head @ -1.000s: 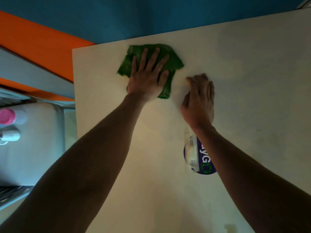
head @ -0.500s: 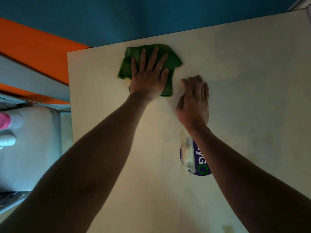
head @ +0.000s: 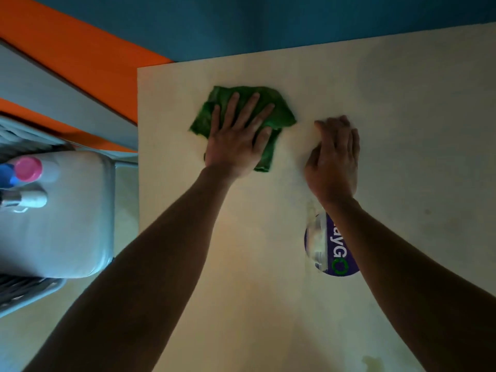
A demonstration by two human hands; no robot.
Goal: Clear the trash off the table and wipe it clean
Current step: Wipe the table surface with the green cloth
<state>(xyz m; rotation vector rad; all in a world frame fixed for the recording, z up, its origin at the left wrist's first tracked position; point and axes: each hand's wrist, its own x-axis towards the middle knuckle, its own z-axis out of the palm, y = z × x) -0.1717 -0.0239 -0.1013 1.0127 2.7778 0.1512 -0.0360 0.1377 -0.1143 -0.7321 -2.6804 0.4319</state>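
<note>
A crumpled green cloth (head: 281,114) lies on the pale table (head: 402,116) near its far left corner. My left hand (head: 236,138) presses flat on the cloth with the fingers spread, covering its middle. My right hand (head: 335,157) rests on the bare tabletop just right of the cloth, apart from it, fingers curled together and nothing visible in them. A faint greenish stain (head: 373,363) marks the table near its front edge.
A round purple sticker (head: 338,253) with clear tape over it is stuck to the table under my right forearm. Left of the table stands a grey-white seat (head: 67,224) with a pink-capped bottle (head: 28,169) and a white bottle (head: 29,200).
My left hand has drawn the green cloth back from the table's far edge toward me and slightly left. The right hand stays about where it was.
</note>
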